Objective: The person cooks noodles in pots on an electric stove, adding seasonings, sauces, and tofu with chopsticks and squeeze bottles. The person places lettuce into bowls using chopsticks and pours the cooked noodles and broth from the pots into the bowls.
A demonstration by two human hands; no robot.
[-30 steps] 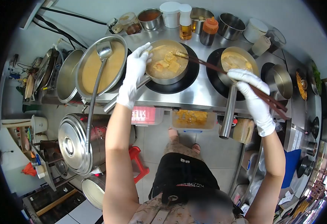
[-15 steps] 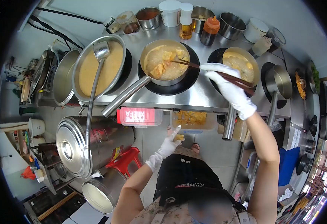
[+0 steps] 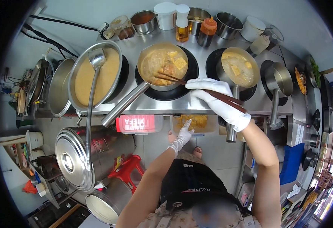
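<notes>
My right hand [image 3: 219,99], in a white glove, grips a pair of dark brown chopsticks [image 3: 220,97]. Their tips dip into bubbling broth in the middle saucepan [image 3: 129,103], by an orange-brown piece and yellow pieces [image 3: 179,63]. Below the counter edge, my gloved left hand [image 3: 183,134] reaches over a clear plastic container [image 3: 211,125] of yellow pieces [image 3: 196,121]. Its forefinger is stretched out; the other fingers show only in part, and no piece is visible in them. The right saucepan [image 3: 255,76] holds broth with yellow pieces too.
Left on the counter, a wide bowl of tan liquid [image 3: 83,85] carries a long-handled ladle [image 3: 91,100]. Another saucepan [image 3: 281,79] stands right. Sauce bottles [image 3: 207,32] and tubs [image 3: 165,16] line the back. A lidded steel pot [image 3: 69,159] and red stool [image 3: 130,171] stand below.
The chopstick tips moved down and left within the middle saucepan, and my right hand lowered. My left hand, earlier with a yellow piece, moved up and right to the container.
</notes>
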